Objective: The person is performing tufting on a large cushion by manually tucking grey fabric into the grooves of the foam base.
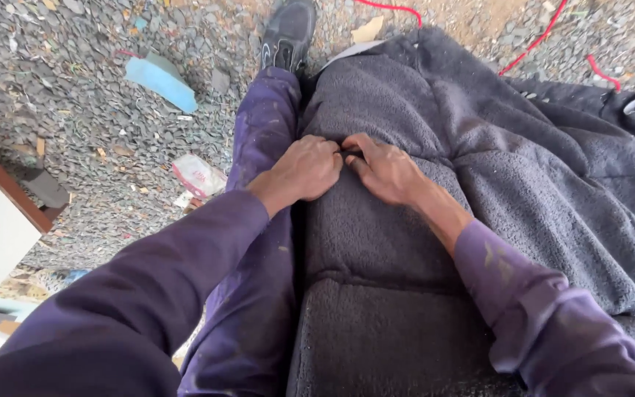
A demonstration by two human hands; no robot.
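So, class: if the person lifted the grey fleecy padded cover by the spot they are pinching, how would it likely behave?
The grey padded cover would probably flop and sag: it drapes in soft folds. It looks bulky, likely awkward to lift. Its fuzzy pile should grip, not slip, under the left hand and right hand.

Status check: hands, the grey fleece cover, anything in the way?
Left hand and right hand pinch a small dark piece on the grey fleece cover. Purple-trousered leg alongside. Nothing blocking.
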